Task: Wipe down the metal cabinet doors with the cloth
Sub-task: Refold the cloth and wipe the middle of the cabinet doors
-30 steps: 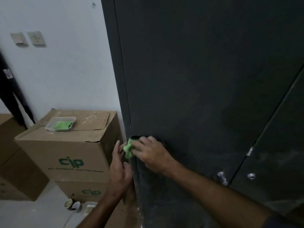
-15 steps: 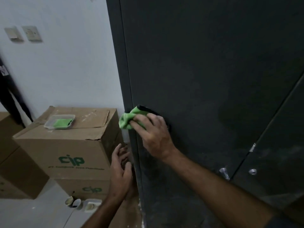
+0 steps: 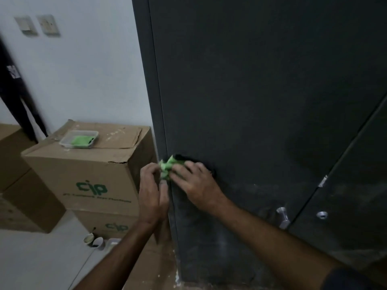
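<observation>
A crumpled bright green cloth (image 3: 167,167) is pressed against the left edge of a tall, dark grey metal cabinet door (image 3: 251,91), low on the door. The right hand (image 3: 193,183) lies over the cloth with its fingers spread fairly flat, pushing it onto the metal. The left hand (image 3: 151,193) is just beside it, at the cabinet's left side panel (image 3: 147,80), with its fingers curled toward the cloth and their tips touching it; whether it actually pinches the cloth cannot be told. Both bare forearms reach in from the near bottom of the view.

Below the hands the door surface shows pale, dusty smears. To the right, a second dark door (image 3: 356,195) meets the first along a slanted seam. A small silver handle (image 3: 282,218) sticks out near that seam on the first door, and a round silver lock (image 3: 322,214) sits on the second.

To the left of the cabinet stands a brown cardboard box (image 3: 83,176) printed with green "cip" lettering, stacked on another like it. On top of the box rests a clear plastic tray (image 3: 62,142) holding a folded green cloth (image 3: 80,140). On the pale floor near the boxes are a few small cups (image 3: 94,240). Behind the boxes is a white wall (image 3: 83,70) with two switch plates (image 3: 37,25) far up on the left.
</observation>
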